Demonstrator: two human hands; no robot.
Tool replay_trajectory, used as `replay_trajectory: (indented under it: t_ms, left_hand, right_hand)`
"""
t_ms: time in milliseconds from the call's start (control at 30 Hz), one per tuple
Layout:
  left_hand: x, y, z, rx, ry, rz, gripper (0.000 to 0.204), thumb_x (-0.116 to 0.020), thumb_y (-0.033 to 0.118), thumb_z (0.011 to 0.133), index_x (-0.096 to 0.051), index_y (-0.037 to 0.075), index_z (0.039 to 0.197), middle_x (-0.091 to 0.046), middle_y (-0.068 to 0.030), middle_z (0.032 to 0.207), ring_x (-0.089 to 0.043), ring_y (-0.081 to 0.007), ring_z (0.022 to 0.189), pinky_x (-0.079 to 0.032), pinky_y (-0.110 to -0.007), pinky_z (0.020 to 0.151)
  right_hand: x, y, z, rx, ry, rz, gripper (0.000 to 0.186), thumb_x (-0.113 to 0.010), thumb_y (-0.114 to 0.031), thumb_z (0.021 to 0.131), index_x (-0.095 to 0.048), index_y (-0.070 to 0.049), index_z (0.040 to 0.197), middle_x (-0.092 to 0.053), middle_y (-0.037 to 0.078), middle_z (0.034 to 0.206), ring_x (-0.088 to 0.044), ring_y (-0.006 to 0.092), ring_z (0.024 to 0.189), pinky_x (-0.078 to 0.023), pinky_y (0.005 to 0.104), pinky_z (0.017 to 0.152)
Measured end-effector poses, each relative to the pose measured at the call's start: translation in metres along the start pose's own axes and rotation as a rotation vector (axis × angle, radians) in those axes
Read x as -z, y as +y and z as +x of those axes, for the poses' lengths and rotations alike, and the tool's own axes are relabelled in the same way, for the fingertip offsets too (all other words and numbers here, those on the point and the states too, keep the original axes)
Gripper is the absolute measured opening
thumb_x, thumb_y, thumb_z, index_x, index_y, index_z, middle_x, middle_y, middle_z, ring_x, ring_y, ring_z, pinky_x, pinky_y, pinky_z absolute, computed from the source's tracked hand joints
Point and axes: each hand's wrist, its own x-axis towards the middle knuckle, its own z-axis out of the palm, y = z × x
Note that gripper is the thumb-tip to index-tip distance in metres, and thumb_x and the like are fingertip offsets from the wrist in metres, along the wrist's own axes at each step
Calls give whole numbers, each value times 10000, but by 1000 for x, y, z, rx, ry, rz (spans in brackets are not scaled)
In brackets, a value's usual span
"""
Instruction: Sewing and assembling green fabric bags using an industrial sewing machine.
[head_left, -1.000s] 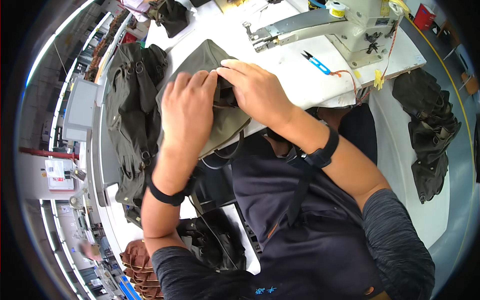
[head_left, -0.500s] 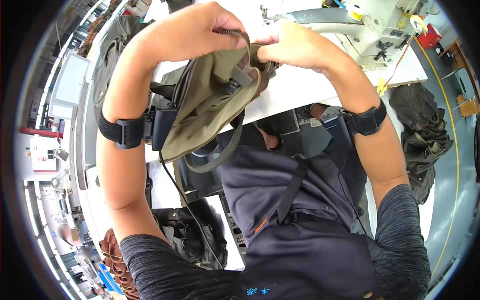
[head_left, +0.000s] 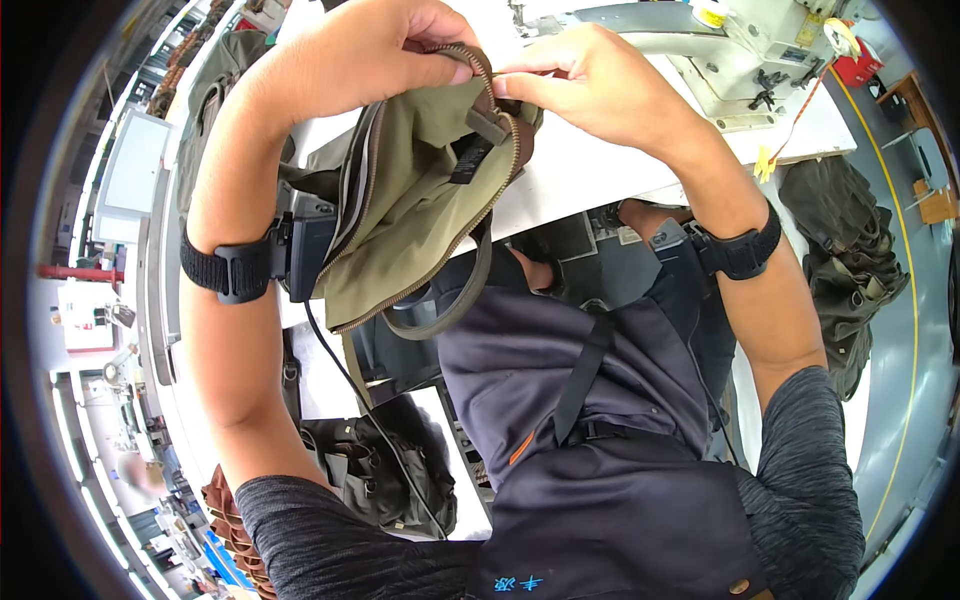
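Note:
An olive green fabric bag (head_left: pixel 400 250) hangs over the near edge of the white table, its mouth gaping toward me. A brass-toothed zipper (head_left: pixel 510 185) runs round the opening, and a dark label (head_left: pixel 467 160) shows on the lining. With thumb and fingers, my left hand (head_left: pixel 385 60) grips the zippered rim at the top. Close beside it, my right hand (head_left: pixel 605 90) pinches thumb and forefinger together at the same rim; whether a small piece lies between those fingertips is hidden. The bag's carry handle (head_left: pixel 445 315) dangles below the opening.
A sewing machine (head_left: pixel 740 75) stands on the white table (head_left: pixel 590 165) at the far right. Dark green bags (head_left: pixel 835 250) are piled to the right, and another dark bag (head_left: pixel 375 470) lies low on the left. A cable (head_left: pixel 350 375) trails from my left wrist strap.
My right hand's fingertips have moved up and left along the rim, from inside the fold into a pinch near my left hand. The bag has shifted slightly left, and its label shows more.

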Motion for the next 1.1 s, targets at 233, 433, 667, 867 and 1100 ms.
replay_trajectory:
  t_ms: [233,433,667,867,1100]
  left_hand:
    - [-14,4,-1,-40,160,241,184,-763,73,895,-761,5,1066,-746,-80,874,-631,-117,758,-507,-291,720]
    - [-17,3,-2,-32,262,361,170,-744,61,890,-756,7,1051,-741,-105,910,-662,-190,777,-516,-322,731]
    - [-39,7,3,-198,377,480,163,-719,35,825,-753,18,984,-721,-130,913,-703,-344,883,-547,-407,808]
    - [-48,7,5,-233,394,735,133,-713,49,821,-751,41,948,-722,-112,927,-698,-341,882,-537,-434,804]
    - [-36,1,6,-228,279,493,188,-702,34,823,-768,39,999,-731,-121,901,-709,-326,856,-543,-405,804]
  right_hand:
    - [2,-7,-2,-97,-28,6,265,-698,-265,962,-796,-20,975,-556,-13,634,-445,72,596,-370,279,555]
    - [-13,1,-11,121,275,-120,228,-717,-255,891,-795,-56,968,-733,157,771,-718,317,732,-555,413,709]
    - [-9,-5,-13,70,253,-225,187,-689,-222,885,-766,-52,872,-728,174,794,-713,385,772,-561,464,725]
    - [-3,-12,-12,66,186,-241,179,-693,-179,891,-755,-12,898,-716,229,860,-698,434,837,-538,496,727]
    - [-6,-6,-13,208,165,-230,191,-692,-184,892,-751,-7,936,-719,236,910,-694,435,877,-539,491,756]
